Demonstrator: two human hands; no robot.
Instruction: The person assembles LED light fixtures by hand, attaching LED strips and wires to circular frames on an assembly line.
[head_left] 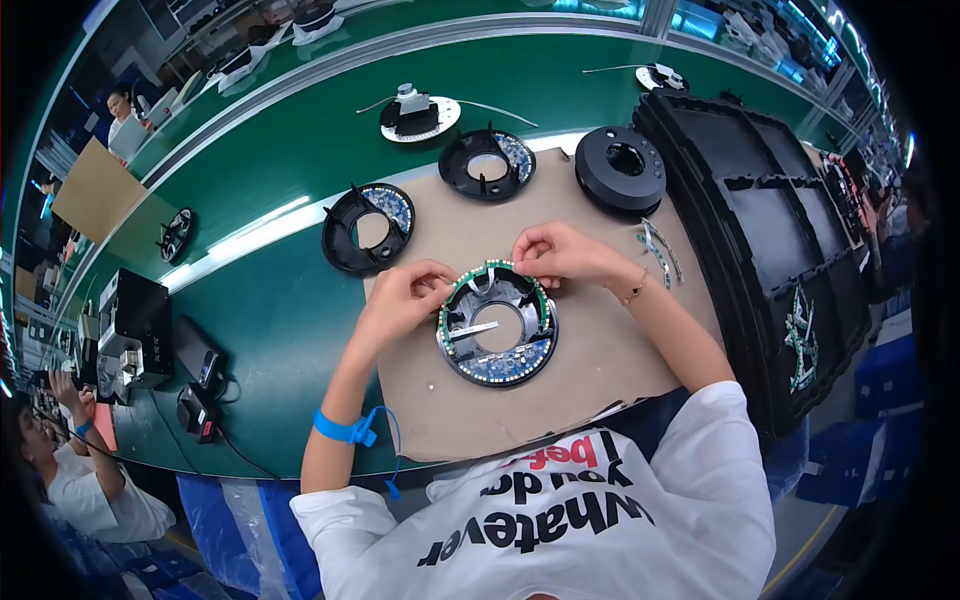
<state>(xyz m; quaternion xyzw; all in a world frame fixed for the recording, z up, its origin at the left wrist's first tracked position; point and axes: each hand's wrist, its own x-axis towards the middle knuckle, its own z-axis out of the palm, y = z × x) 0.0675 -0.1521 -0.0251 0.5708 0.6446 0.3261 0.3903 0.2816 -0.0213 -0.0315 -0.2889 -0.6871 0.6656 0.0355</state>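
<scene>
The right hand [562, 252] pinches the green LED strip [488, 268] on the round black housing [517, 291], which lies between both grips and slightly bodyward; the left hand [398, 302] has fingers curled at the rim, its hold unconfirmed from this view.

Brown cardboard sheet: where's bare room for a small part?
Bare: brown cardboard between the round black housing with blue board and the right forearm; also in front of that housing, toward the white shirt. Crowded: far side, two black plastic rings and a black domed housing; right side, thin green circuit strips.
</scene>
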